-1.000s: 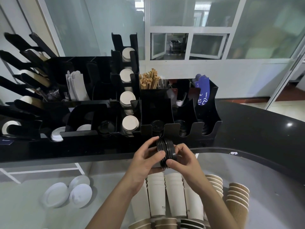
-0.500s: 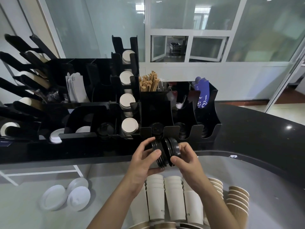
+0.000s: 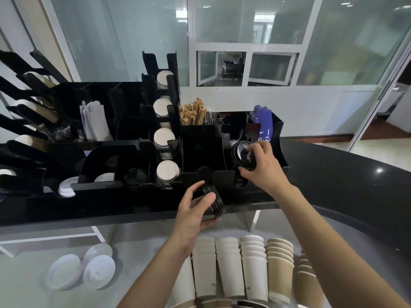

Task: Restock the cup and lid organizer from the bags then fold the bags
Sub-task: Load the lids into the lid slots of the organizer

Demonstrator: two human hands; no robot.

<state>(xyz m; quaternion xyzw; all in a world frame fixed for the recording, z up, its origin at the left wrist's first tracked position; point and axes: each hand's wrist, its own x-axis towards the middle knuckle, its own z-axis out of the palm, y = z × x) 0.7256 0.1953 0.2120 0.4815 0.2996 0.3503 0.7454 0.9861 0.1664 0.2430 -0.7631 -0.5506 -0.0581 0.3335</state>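
Observation:
A black cup and lid organizer (image 3: pixel 201 150) stands on the dark counter, with white lids in its centre column and black lids low in its front slots. My left hand (image 3: pixel 195 210) grips a small stack of black lids (image 3: pixel 214 202) just in front of the organizer's middle slot. My right hand (image 3: pixel 259 165) holds a second stack of black lids (image 3: pixel 241 154) over the slot right of centre, fingers curled round its rim. No bag is in view.
Stacks of white cups (image 3: pixel 229 270) and brown ripple cups (image 3: pixel 281 267) lie on the lower steel surface below my arms. Loose white lids (image 3: pixel 80 270) lie at lower left. Wooden stirrers (image 3: pixel 192 113) and blue sleeves (image 3: pixel 264 123) stand at the organizer's back.
The single stack of black lids has been split. My right hand carried its part up and right to the right-hand slot; my left hand stays near the middle slot with the rest.

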